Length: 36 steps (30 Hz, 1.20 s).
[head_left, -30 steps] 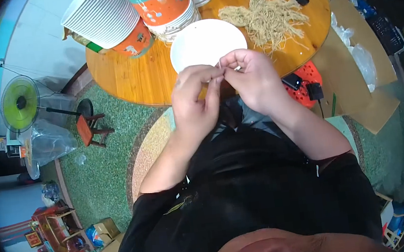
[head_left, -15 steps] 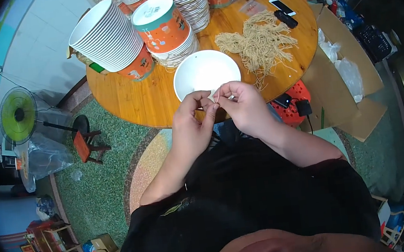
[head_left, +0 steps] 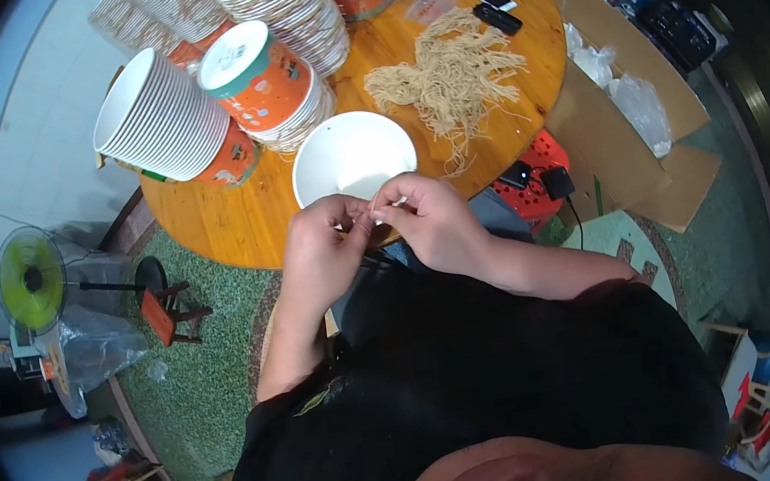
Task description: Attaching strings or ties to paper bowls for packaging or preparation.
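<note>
One round bowl (head_left: 351, 154) — tangled twine (head_left: 454, 76)

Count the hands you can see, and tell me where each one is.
2. The left hand and the right hand are side by side at the near edge of the white bowl, fingertips close together. No other hands show.

I've got left hand (head_left: 320, 253) and right hand (head_left: 431, 226) pinching a thin strand (head_left: 373, 208) by the white bowl (head_left: 351, 154), tan strings (head_left: 452, 76) heaped rightward on the table (head_left: 203, 223)!
</note>
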### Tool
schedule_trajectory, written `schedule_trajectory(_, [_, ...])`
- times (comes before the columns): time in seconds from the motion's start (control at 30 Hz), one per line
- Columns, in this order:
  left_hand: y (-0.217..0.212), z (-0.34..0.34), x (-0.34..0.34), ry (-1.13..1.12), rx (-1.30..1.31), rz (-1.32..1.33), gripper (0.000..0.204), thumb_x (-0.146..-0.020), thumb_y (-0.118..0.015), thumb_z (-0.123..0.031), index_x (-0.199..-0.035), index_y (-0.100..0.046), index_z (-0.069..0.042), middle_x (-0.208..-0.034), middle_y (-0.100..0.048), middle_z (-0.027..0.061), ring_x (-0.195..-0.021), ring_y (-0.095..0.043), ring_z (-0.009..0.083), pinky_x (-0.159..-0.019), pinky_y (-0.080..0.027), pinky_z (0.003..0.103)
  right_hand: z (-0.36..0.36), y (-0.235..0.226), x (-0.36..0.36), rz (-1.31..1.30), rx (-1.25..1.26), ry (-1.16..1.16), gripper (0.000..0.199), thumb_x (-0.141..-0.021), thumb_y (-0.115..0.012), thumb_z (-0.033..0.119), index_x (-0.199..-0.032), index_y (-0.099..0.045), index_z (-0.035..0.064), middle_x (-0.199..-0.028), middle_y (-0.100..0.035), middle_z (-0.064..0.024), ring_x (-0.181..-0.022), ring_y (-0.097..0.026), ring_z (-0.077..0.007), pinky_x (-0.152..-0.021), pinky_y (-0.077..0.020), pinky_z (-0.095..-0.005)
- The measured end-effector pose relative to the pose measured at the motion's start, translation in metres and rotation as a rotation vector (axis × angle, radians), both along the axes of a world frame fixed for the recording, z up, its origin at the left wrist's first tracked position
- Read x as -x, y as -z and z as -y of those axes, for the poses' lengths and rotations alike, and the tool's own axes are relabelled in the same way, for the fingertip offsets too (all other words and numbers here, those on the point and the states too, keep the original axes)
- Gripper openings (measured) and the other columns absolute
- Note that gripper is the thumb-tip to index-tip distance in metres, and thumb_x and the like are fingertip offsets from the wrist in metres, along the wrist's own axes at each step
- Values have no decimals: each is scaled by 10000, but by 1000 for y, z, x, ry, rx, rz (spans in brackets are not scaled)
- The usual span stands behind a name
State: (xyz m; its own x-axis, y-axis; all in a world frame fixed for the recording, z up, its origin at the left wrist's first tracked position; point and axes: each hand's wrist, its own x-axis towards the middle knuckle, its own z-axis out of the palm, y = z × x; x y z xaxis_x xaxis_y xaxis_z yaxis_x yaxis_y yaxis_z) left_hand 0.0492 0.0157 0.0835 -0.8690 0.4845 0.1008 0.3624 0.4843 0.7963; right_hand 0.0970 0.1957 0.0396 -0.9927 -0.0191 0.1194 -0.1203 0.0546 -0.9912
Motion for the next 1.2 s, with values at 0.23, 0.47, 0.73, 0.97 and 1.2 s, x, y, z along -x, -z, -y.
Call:
schedule_trajectory(0.23, [3, -9, -3, -57, -13, 51, 132, -901, -699, 46, -1032, -722, 41, -884, -733, 48, -812, -634, 83, -726, -517, 244, -6, 9, -5, -199, 72, 32, 98, -944, -696, 9, -1030, -675, -33, -1042, -687, -109, -884, -693, -127, -740, -563, -254])
schedule_trajectory(0.47, [9, -9, -5, -36, 68, -63, 111, -878, -731, 50, -986, -718, 27, -798, -668, 34, -757, -575, 101, -724, -485, 250, -12, 12, 4, -263, -82, 98, 129, -861, -763, 90, -922, -703, -7, -890, -731, -136, -842, -720, -299, -780, -555, -397])
schedule_trajectory(0.73, [2, -1, 1, 54, 77, 23, 100, -886, -644, 97, -969, -673, 48, -821, -631, 42, -798, -578, 113, -760, -490, 251, -16, 10, 5, -181, -10, -10, 135, -912, -729, 105, -945, -691, -20, -855, -732, -156, -824, -730, -266, -739, -549, -385])
schedule_trajectory(0.97, [6, -6, 9, 8, 66, 24, 110, -892, -694, -11, -992, -732, 16, -847, -726, 73, -802, -651, 141, -752, -530, 290, -28, 5, 11, -8, 84, -178, 148, -967, -674, 142, -965, -738, 8, -743, -712, -86, -638, -652, -117, -607, -510, -299])
schedule_trajectory(1.2, [16, -5, 9, -29, -119, 102, 122, -913, -730, -44, -1025, -748, 1, -848, -720, 20, -786, -608, 90, -714, -527, 266, -28, -5, 13, 25, -3, -171, 115, -930, -719, 76, -929, -727, -39, -848, -765, -106, -767, -726, -114, -703, -566, -270])
